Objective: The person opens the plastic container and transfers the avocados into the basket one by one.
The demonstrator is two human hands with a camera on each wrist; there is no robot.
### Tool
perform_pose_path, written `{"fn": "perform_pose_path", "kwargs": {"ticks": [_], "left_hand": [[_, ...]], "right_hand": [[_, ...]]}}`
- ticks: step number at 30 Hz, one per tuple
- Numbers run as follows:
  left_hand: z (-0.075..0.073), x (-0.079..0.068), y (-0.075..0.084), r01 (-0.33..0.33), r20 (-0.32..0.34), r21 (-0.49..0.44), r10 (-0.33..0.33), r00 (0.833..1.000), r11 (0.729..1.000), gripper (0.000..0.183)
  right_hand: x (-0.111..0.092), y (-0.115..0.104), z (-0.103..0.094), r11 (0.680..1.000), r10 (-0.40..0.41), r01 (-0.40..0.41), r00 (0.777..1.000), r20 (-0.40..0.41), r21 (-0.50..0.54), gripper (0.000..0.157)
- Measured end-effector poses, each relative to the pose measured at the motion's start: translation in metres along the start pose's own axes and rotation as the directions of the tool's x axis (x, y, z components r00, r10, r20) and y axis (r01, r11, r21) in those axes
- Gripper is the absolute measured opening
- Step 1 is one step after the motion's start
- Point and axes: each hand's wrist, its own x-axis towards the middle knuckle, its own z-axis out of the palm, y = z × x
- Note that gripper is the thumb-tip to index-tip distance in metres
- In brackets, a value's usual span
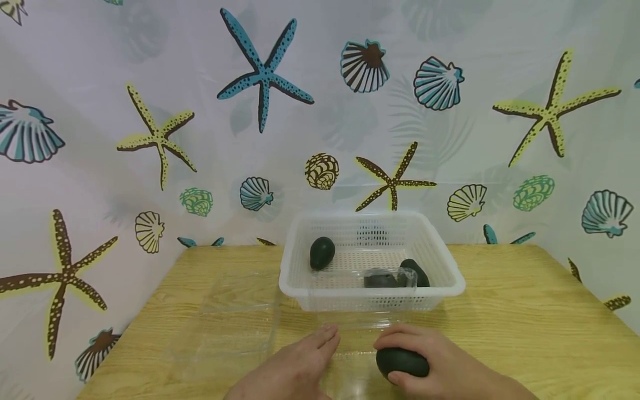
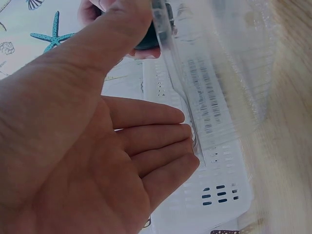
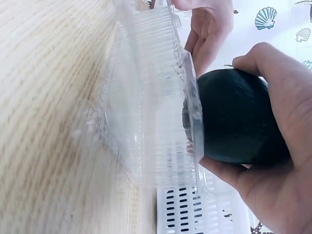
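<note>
My right hand [image 1: 440, 361] grips a dark green avocado [image 1: 402, 362], with fingers and thumb around its sides. In the right wrist view the avocado [image 3: 239, 117] is at the rim of a clear plastic container [image 3: 146, 97], partly overlapping its edge. My left hand [image 1: 295, 361] is at the left side of this container, its fingers nearly straight. The left wrist view has those fingertips [image 2: 187, 134] against or very near the clear rim. Behind the container stands a white perforated basket [image 1: 372, 304], with one avocado [image 1: 322, 253] at its left and others [image 1: 415, 272] at its right.
A second clear plastic container [image 1: 235, 322] lies on the wood-grain table [image 1: 505, 311] to the left; its outline is faint. A white curtain [image 1: 310, 55] printed with starfish and shells hangs behind the table and along both sides.
</note>
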Motion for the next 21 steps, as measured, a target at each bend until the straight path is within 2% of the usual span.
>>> {"fn": "perform_pose_path", "kwargs": {"ticks": [7, 12, 16, 21], "left_hand": [[0.001, 0.001, 0.0, -0.001, -0.004, 0.008, 0.001, 1.0, 1.0, 0.107], [0.0, 0.0, 0.001, -0.012, -0.009, 0.002, 0.012, 1.0, 1.0, 0.108], [0.0, 0.0, 0.001, -0.004, -0.003, 0.005, 0.004, 1.0, 1.0, 0.108], [0.001, 0.0, 0.002, 0.002, 0.0, 0.005, -0.002, 1.0, 1.0, 0.107]], "right_hand": [[-0.006, 0.002, -0.009, 0.999, -0.024, 0.023, 0.999, -0.048, -0.034, 0.037], [-0.009, 0.005, -0.015, 0.993, -0.069, 0.054, 0.988, -0.141, -0.107, 0.044], [-0.011, 0.005, -0.021, 0.985, -0.068, 0.035, 0.979, -0.195, -0.171, 0.046], [-0.015, 0.005, -0.031, 0.984, -0.016, -0.021, 0.979, -0.204, -0.178, 0.044]]}}
